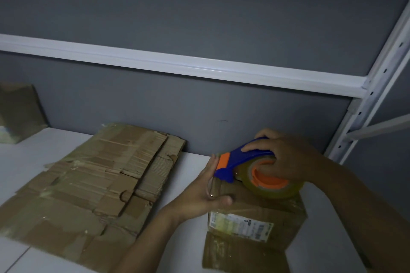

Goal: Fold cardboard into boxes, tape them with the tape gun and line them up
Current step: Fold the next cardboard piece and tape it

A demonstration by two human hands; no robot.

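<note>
Box on bench, near right, labelled side toward camera, one flap sticking out below | tape gun blue and orange, resting on box top | right hand clamped round tape gun | left hand fingers straight, pressed against box's left end, thumb on top | flattened cardboard lies left, apart from box

Label on box: print too small and blurred to read. Box's near flap, flattened cardboard and a carton at far left are all cut off by the frame edge. Right hand: fingertips hidden inside the roll of the tape gun. Left hand covers the tape gun's nose and the box's left end — contact there cannot be told.
</note>
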